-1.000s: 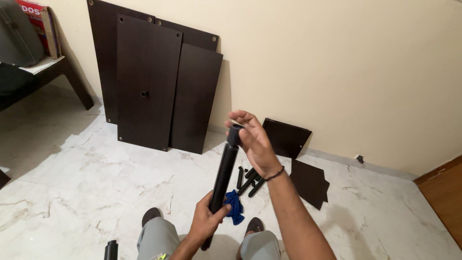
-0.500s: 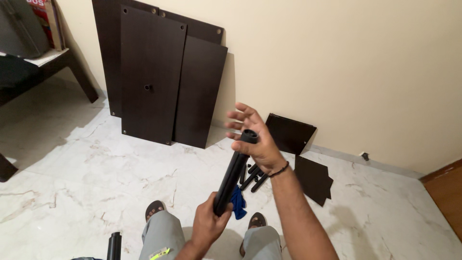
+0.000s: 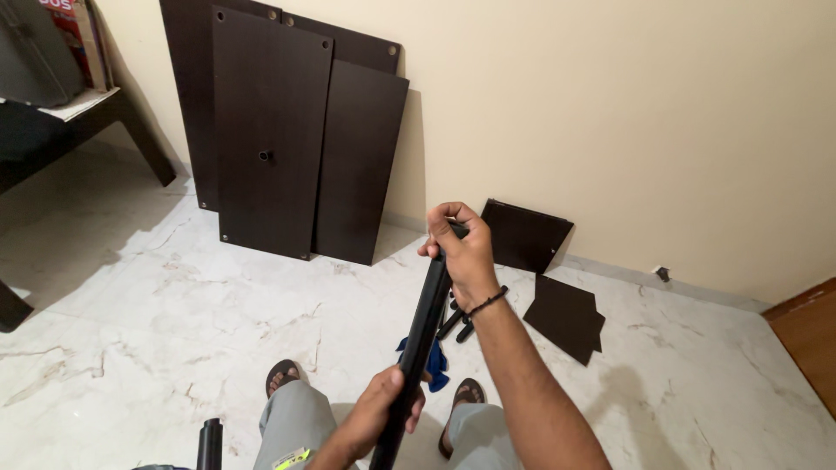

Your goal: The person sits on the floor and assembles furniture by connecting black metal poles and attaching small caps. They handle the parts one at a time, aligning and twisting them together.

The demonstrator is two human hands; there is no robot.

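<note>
Black tube (image 3: pixel 422 335) held upright-tilted over the knees. Right hand (image 3: pixel 461 252) closed over its top end, left hand (image 3: pixel 383 413) wrapped round lower down. Looks rigid, smooth, probably light metal; a two-point grip suits it.

Three tall dark boards (image 3: pixel 270 130) leaning on the wall; two small dark panels (image 3: pixel 525 235), one propped, one flat on the floor; one long black tube (image 3: pixel 420 348) gripped by two hands, left hand (image 3: pixel 379 418) low, right hand (image 3: pixel 461 252) at the top; a few short black tubes (image 3: pixel 457 324), number unclear; one blue cloth (image 3: pixel 435 365); two sandals (image 3: pixel 283 376).
</note>
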